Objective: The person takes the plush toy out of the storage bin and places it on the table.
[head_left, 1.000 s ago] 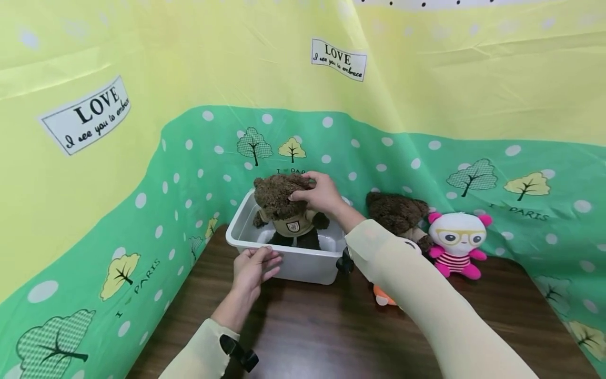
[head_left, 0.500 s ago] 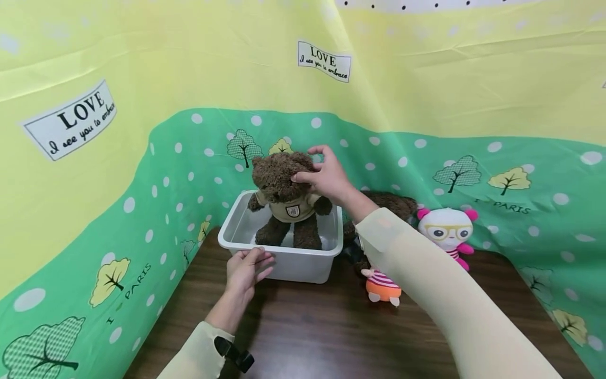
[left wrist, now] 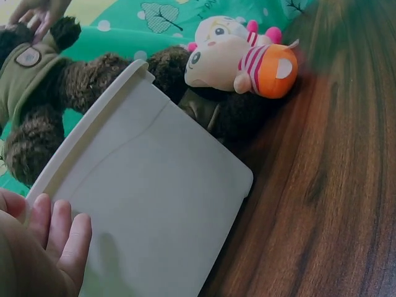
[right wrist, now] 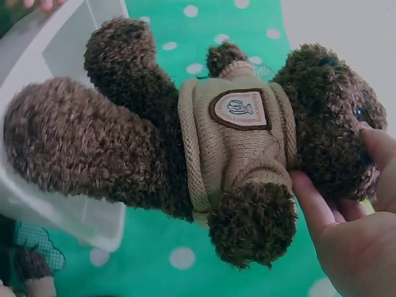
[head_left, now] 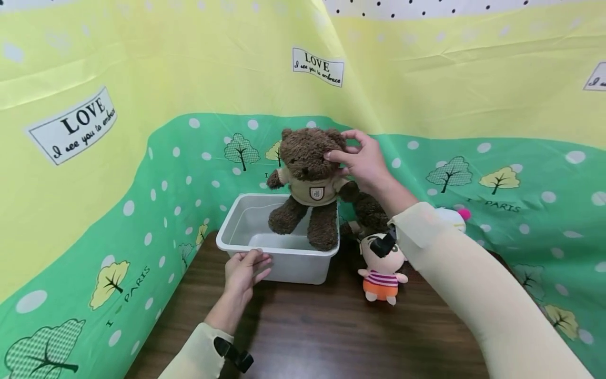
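A brown teddy bear (head_left: 312, 195) in a beige sweater with a shield-shaped badge hangs upright over the right part of a light grey plastic bin (head_left: 279, 266). My right hand (head_left: 364, 160) grips it by the side of its head, with the thumb on the bear's face in the right wrist view. The bear's legs dangle at the level of the bin's opening. At the bin's front rim, my left hand (head_left: 243, 273) holds the edge, some of its fingers lying along the outer wall (left wrist: 142, 179) in the left wrist view.
Right of the bin stands a doll (head_left: 381, 273) in a striped top and orange shorts. Behind it is a second brown bear (head_left: 371, 210), partly hidden. A white and pink panda toy (head_left: 450, 217) is mostly behind my right sleeve. A printed cloth (head_left: 189, 173) borders the wooden table (head_left: 303, 331).
My right hand has lifted the teddy bear up from inside the bin and moved it rightward. The left hand has stayed at the rim. The doll now shows more fully.
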Demonstrator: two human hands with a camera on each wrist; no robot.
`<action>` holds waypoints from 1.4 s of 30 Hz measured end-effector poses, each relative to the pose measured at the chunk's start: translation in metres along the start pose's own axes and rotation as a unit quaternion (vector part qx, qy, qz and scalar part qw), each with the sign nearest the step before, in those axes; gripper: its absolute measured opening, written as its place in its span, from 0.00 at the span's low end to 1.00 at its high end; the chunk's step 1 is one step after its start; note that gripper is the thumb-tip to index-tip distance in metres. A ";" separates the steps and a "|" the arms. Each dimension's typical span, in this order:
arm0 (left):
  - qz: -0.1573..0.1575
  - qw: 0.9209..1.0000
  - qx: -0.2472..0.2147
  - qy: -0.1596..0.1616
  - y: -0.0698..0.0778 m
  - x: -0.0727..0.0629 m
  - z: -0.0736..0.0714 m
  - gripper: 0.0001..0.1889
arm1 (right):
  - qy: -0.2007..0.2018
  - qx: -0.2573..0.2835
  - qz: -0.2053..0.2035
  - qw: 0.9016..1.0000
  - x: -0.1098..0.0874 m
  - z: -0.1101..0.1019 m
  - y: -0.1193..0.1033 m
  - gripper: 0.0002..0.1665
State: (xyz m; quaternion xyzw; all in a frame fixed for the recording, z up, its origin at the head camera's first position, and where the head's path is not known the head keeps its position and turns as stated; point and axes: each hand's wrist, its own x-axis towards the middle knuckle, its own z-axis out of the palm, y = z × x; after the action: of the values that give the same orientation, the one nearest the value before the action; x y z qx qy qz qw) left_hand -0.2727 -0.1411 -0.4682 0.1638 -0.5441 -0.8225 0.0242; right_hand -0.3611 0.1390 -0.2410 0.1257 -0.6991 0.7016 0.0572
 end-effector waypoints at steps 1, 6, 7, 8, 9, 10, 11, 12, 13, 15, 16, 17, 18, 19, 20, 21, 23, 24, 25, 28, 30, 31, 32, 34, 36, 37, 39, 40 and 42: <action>-0.001 1.000 0.000 0.000 0.000 0.000 0.000 0.11 | 0.005 0.011 0.000 1.000 -0.001 -0.005 -0.003 0.30; -0.004 1.000 0.002 -0.002 0.002 0.001 0.000 0.12 | 0.025 0.056 -0.007 0.998 -0.012 -0.034 -0.017 0.35; -0.004 1.000 0.003 -0.002 0.002 0.001 0.000 0.12 | 0.028 0.056 -0.009 0.998 -0.015 -0.040 -0.020 0.36; -0.004 1.000 0.004 -0.002 0.002 0.000 0.000 0.12 | 0.029 0.058 -0.010 0.998 -0.018 -0.046 -0.023 0.37; -0.004 1.000 0.005 -0.002 0.003 0.000 0.000 0.12 | 0.030 0.058 -0.009 0.998 -0.021 -0.052 -0.025 0.38; -0.004 1.000 0.005 -0.002 0.003 0.000 0.000 0.12 | 0.031 0.058 -0.008 0.998 -0.025 -0.058 -0.027 0.39; -0.004 1.000 0.005 -0.002 0.004 0.000 0.000 0.12 | 0.032 0.058 -0.007 0.998 -0.028 -0.065 -0.028 0.40; -0.004 1.000 0.006 -0.001 0.004 0.000 0.000 0.12 | 0.033 0.058 -0.006 0.998 -0.032 -0.071 -0.030 0.41; -0.005 1.000 0.008 -0.001 0.004 0.000 0.000 0.12 | 0.035 0.058 -0.006 0.998 -0.035 -0.078 -0.031 0.42; -0.006 1.000 0.008 -0.001 0.004 0.000 0.000 0.12 | 0.039 0.061 -0.006 0.997 -0.042 -0.091 -0.032 0.44; -0.006 1.000 0.009 0.000 0.004 0.000 0.000 0.12 | 0.041 0.061 -0.008 0.997 -0.046 -0.098 -0.032 0.44; -0.007 1.000 0.008 0.001 0.004 -0.001 0.000 0.12 | 0.043 0.061 -0.010 0.997 -0.049 -0.105 -0.032 0.45; -0.006 1.000 0.008 0.000 0.004 -0.001 0.000 0.12 | 0.045 0.060 -0.011 0.997 -0.053 -0.112 -0.032 0.46; -0.008 1.000 0.008 0.001 0.003 -0.001 -0.001 0.12 | 0.047 0.062 -0.009 0.997 -0.056 -0.118 -0.032 0.46; -0.009 1.000 0.008 0.001 0.003 -0.001 -0.001 0.12 | 0.049 0.057 -0.008 0.997 -0.060 -0.125 -0.031 0.47; -0.011 1.000 0.008 0.001 0.003 -0.001 -0.001 0.13 | 0.049 0.051 -0.006 0.997 -0.064 -0.132 -0.031 0.48; -0.014 1.000 0.011 0.000 0.003 -0.002 -0.001 0.13 | 0.052 0.039 0.000 0.998 -0.071 -0.144 -0.029 0.49; -0.016 1.000 0.015 0.000 0.004 -0.002 -0.002 0.13 | 0.054 0.032 0.004 0.998 -0.074 -0.150 -0.027 0.49; -0.018 1.000 0.018 0.001 0.004 -0.002 -0.002 0.14 | 0.055 0.024 0.007 0.998 -0.078 -0.156 -0.026 0.49; -0.021 0.999 0.027 -0.003 0.006 -0.002 -0.003 0.14 | 0.058 -0.004 0.011 0.998 -0.089 -0.174 -0.020 0.49; -0.020 0.999 0.031 -0.006 0.007 -0.002 -0.003 0.15 | 0.061 -0.020 0.017 0.998 -0.096 -0.186 -0.014 0.49; -0.021 0.999 0.032 -0.007 0.008 -0.002 -0.003 0.15 | 0.063 -0.027 0.020 0.997 -0.100 -0.192 -0.012 0.48; -0.021 0.999 0.033 -0.007 0.008 -0.002 -0.003 0.15 | 0.065 -0.035 0.023 0.997 -0.104 -0.199 -0.009 0.49; -0.021 0.999 0.034 -0.007 0.008 -0.003 -0.003 0.15 | 0.069 -0.041 0.032 0.996 -0.111 -0.212 -0.002 0.49; -0.020 0.999 0.034 -0.006 0.008 -0.003 -0.003 0.15 | 0.070 -0.041 0.038 0.996 -0.118 -0.224 0.004 0.49; -0.020 0.999 0.034 -0.005 0.008 -0.003 -0.003 0.15 | 0.070 -0.040 0.040 0.996 -0.121 -0.231 0.008 0.49; -0.019 0.999 0.033 -0.005 0.007 -0.003 -0.003 0.15 | 0.067 -0.038 0.044 0.996 -0.128 -0.243 0.015 0.48; -0.019 0.999 0.033 -0.005 0.007 -0.003 -0.003 0.15 | 0.066 -0.035 0.044 0.996 -0.132 -0.248 0.019 0.46; -0.018 0.999 0.032 -0.006 0.006 -0.003 -0.003 0.15 | 0.061 -0.012 0.042 0.997 -0.140 -0.260 0.027 0.41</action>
State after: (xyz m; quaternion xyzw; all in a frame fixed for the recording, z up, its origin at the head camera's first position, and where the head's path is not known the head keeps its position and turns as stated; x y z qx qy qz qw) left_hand -0.2698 -0.1459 -0.4630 0.1693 -0.5675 -0.8058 0.0013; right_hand -0.2586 0.4105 -0.3006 0.0527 -0.7076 0.7011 0.0713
